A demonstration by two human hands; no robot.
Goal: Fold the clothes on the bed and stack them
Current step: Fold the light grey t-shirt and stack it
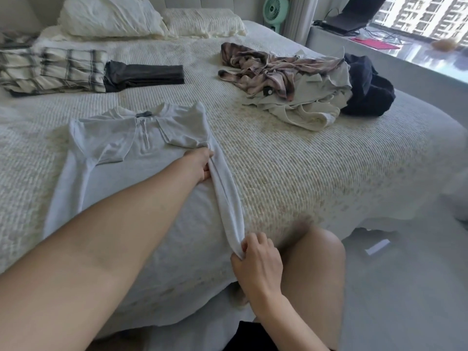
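White shirt [121, 173] lies flat near bed [329, 173] front edge, right side folded inward. Left hand [201, 164] grips the fold by the collar; right hand [255, 259] pinches its hem end. Unfolded pile [291, 82] well apart; 2 folded items [88, 69] far left.

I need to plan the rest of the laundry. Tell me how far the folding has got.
Done: a plaid item and a dark item lie folded side by side near the pillows.
In hand: a white polo; the left hand and right hand each grip its right edge, mid-fold.
Left: the pile of unfolded clothes, and stacking.
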